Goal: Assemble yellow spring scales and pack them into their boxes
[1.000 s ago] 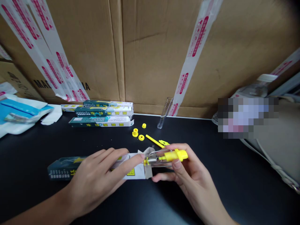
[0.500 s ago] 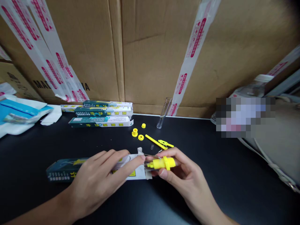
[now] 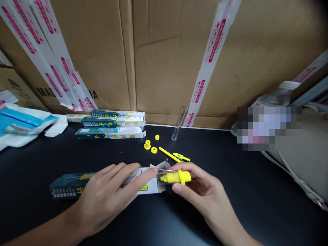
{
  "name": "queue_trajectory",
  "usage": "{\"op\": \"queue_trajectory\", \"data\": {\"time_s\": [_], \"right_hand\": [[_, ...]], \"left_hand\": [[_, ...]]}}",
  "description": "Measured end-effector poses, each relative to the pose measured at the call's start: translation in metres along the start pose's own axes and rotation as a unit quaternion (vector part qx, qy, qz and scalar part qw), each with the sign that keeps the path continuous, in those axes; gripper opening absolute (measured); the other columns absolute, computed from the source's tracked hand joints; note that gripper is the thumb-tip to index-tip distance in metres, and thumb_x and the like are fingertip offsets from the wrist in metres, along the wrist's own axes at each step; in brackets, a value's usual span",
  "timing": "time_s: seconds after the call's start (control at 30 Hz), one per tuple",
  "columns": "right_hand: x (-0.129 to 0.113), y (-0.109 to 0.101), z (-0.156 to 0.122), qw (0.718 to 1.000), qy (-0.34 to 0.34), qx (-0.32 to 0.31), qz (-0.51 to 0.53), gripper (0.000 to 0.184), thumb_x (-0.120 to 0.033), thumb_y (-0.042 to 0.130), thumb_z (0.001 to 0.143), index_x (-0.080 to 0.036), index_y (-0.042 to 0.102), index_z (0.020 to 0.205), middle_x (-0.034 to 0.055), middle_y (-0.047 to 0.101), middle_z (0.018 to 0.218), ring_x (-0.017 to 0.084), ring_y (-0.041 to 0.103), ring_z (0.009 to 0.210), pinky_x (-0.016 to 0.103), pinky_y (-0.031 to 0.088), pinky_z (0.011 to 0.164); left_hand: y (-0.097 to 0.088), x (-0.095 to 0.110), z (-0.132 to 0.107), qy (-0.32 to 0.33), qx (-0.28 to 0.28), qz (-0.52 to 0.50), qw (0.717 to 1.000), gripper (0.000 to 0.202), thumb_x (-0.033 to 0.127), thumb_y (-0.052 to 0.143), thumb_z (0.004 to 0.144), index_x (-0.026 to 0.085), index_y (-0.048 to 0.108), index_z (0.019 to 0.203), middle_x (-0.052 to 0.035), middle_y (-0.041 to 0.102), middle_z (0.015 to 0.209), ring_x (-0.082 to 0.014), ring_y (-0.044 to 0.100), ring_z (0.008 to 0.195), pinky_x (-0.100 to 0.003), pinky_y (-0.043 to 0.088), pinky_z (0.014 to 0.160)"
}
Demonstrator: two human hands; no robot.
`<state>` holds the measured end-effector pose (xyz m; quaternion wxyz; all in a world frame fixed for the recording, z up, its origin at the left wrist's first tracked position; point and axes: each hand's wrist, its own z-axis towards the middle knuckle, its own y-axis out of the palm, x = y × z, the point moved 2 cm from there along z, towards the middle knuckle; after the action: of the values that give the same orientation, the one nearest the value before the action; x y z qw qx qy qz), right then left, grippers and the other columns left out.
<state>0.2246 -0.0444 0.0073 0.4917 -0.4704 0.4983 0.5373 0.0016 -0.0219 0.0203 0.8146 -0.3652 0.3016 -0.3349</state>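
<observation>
My left hand [image 3: 110,194] lies over a long green and white printed box [image 3: 65,187], gripping it against the black table. Its index finger rests by the box's open right end, where torn-looking flaps [image 3: 163,166] stick out. My right hand [image 3: 207,191] pinches the yellow end of a clear-tubed spring scale [image 3: 176,177] between thumb and fingers. Part of the scale's clear tube shows at the box mouth; the remainder is hidden inside. A thin metal wire [image 3: 166,170] runs along the tube's upper side.
Behind my hands lie yellow rings and caps [image 3: 147,145], a yellow rod [image 3: 170,154], a slotted yellow piece [image 3: 181,156] and a small spring. A clear tube [image 3: 179,123] leans near the cardboard [image 3: 166,61]. Similar boxes [image 3: 110,133], a bottle and a bag [image 3: 302,164] stand around.
My right hand and the scale's yellow end have shifted slightly up and left. More of the box flap and the clear tube now shows. The left hand keeps its place.
</observation>
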Motion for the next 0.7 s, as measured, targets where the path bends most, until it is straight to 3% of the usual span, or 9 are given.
{"op": "queue_trajectory", "data": {"time_s": [0.33, 0.53, 0.7], "right_hand": [[0.0072, 0.0027, 0.0029, 0.999, 0.005, -0.007, 0.037, 0.023, -0.026, 0.086, 0.071, -0.028, 0.08, 0.093, 0.0005, 0.08, 0.095, 0.02, 0.075, 0.088, 0.026, 0.061, 0.08], [0.0066, 0.0036, -0.0005, 0.999, -0.007, 0.011, 0.036, 0.033, -0.026, 0.085, 0.073, -0.028, 0.073, 0.103, -0.0016, 0.079, 0.088, 0.013, 0.075, 0.077, 0.017, 0.06, 0.073], [0.0013, 0.0024, -0.0036, 0.999, -0.027, -0.013, 0.039, 0.016, -0.027, 0.072, 0.089, -0.03, 0.073, 0.104, -0.0016, 0.08, 0.093, 0.01, 0.075, 0.086, 0.012, 0.057, 0.078]], "left_hand": [[-0.0027, 0.0007, 0.006, 0.006, -0.015, -0.006, 1.0, 0.042, 0.012, 0.034, 0.1, 0.026, 0.054, 0.135, 0.001, 0.075, 0.105, -0.0134, 0.071, 0.082, -0.028, 0.051, 0.077], [0.005, 0.0024, 0.0017, -0.015, -0.017, -0.01, 1.0, 0.045, 0.012, 0.032, 0.103, 0.027, 0.046, 0.143, 0.0006, 0.074, 0.112, -0.015, 0.07, 0.089, -0.03, 0.05, 0.08], [0.0054, -0.0014, 0.0026, -0.03, 0.001, -0.026, 0.999, 0.042, 0.021, 0.04, 0.104, 0.013, 0.042, 0.145, -0.0044, 0.073, 0.116, -0.0137, 0.069, 0.088, -0.028, 0.05, 0.083]]}}
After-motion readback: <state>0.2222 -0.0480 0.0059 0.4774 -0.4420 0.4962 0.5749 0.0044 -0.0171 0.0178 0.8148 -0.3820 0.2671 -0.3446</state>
